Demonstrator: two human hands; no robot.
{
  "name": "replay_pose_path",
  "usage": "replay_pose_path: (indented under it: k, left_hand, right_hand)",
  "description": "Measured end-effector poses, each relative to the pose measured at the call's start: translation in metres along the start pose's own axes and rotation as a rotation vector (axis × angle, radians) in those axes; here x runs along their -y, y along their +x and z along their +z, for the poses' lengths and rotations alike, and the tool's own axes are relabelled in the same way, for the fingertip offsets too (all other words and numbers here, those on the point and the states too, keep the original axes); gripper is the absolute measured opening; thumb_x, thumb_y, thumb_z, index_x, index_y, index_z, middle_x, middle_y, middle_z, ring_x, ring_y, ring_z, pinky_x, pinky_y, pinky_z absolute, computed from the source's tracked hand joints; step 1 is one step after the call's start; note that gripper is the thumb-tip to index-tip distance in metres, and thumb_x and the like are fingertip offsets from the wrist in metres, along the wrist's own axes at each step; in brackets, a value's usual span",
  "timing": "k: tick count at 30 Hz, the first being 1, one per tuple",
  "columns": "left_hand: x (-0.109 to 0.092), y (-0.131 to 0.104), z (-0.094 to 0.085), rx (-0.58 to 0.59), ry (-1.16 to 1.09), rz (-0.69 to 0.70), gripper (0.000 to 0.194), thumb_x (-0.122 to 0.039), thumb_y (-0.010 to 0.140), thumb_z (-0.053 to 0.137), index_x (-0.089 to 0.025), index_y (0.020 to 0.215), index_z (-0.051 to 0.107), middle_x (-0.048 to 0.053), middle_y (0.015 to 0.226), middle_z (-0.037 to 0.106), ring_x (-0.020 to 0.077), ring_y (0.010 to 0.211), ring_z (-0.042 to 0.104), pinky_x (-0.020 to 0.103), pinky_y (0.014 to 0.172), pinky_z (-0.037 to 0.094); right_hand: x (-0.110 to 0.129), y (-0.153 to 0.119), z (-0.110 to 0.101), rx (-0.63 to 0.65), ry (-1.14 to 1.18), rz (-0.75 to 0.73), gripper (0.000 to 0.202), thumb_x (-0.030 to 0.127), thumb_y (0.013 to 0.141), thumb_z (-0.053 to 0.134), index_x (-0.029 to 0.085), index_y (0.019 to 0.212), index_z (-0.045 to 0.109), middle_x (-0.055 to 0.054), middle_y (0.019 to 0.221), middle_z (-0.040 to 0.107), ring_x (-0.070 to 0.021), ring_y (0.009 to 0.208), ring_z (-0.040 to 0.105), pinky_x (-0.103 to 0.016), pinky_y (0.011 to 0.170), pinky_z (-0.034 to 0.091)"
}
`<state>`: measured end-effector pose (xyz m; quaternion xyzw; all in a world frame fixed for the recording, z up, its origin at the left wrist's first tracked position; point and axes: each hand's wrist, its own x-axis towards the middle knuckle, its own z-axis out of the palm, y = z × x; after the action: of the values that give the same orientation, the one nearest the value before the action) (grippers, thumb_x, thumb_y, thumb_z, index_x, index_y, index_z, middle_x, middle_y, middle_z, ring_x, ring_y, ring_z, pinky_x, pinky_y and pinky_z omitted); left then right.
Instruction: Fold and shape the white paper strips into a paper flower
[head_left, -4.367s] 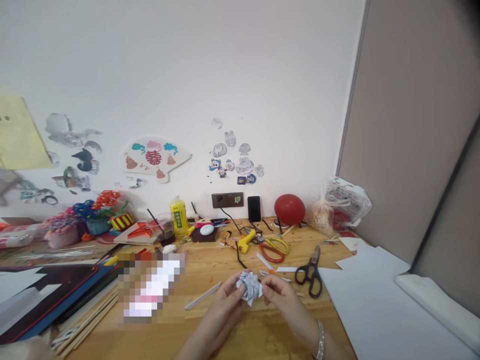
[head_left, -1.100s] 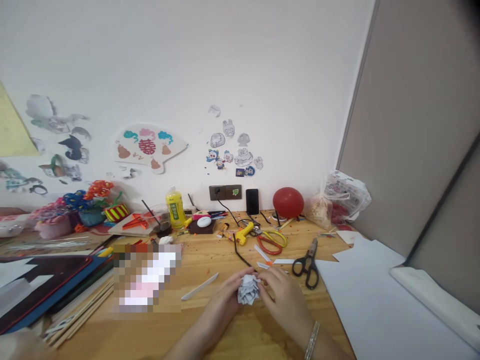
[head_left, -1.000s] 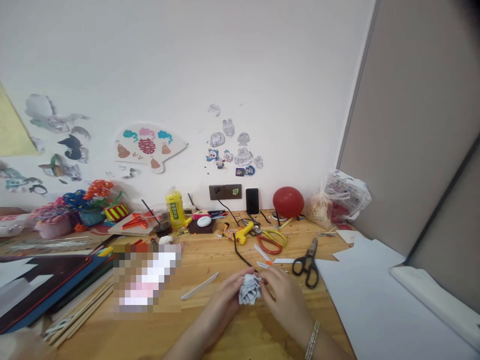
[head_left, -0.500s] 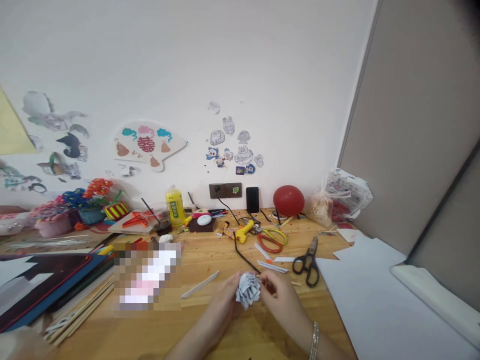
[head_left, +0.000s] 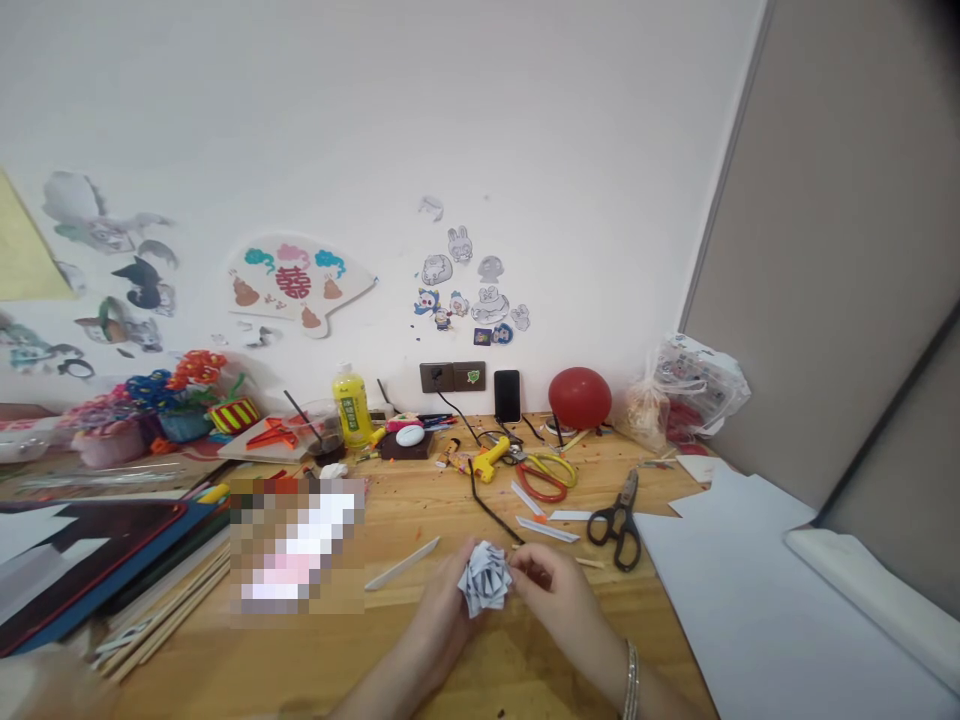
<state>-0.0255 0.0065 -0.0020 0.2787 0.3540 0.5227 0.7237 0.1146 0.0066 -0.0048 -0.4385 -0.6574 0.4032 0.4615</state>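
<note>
Low in the middle of the head view is a paper flower [head_left: 485, 580], made of many folded white-grey petals, its open face turned toward me. My left hand [head_left: 444, 600] is closed round its left side and underside. At its right edge my right hand [head_left: 551, 585] is closed, thumb and forefinger pinched against the outer petals; what lies between those fingertips is too small to make out. A black pipe cleaner [head_left: 491, 508] lies just behind the flower. Left of my hands rests a white paper strip [head_left: 403, 564], and more paper strips [head_left: 547, 529] lie behind my right hand.
Black-handled scissors [head_left: 616, 525] lie to the right, beside large white paper sheets [head_left: 772, 590]. Behind are red-and-yellow scissors [head_left: 547, 478], a yellow glue gun [head_left: 491, 460] and a red balloon [head_left: 580, 398]. Wooden sticks [head_left: 169, 610] and a yellow bottle [head_left: 352, 408] are at left.
The paper flower has shifted slightly left and turned so its face shows more. My left hand moved with it; my right fingers stay at its right edge.
</note>
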Motion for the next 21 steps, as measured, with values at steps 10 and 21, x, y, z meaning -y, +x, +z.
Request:
replay_pose_path:
  k: [10, 21]
  left_hand:
    - [0.0002, 0.0044, -0.002, 0.077, -0.11, -0.067, 0.021, -0.027, 0.079, 0.055, -0.011, 0.069, 0.063, 0.003, 0.062, 0.063, 0.0125, 0.051, 0.055, 0.026, 0.05, 0.041]
    - [0.0003, -0.0001, 0.0002, 0.151, 0.115, -0.005, 0.024, -0.035, 0.075, 0.059, -0.013, 0.066, 0.06, -0.001, 0.052, 0.055, 0.0113, 0.046, 0.05, 0.022, 0.044, 0.037]
  right_hand:
    - [-0.0034, 0.0025, -0.0021, 0.098, 0.172, 0.058, 0.027, 0.042, 0.072, 0.062, 0.017, 0.066, 0.051, 0.002, 0.062, 0.055, -0.0141, 0.061, 0.054, -0.025, 0.059, 0.041]
    - [0.0041, 0.0007, -0.0079, 0.117, 0.198, -0.004, 0.042, 0.058, 0.072, 0.058, 0.016, 0.07, 0.053, 0.002, 0.064, 0.05, -0.0128, 0.061, 0.049, -0.024, 0.058, 0.038]
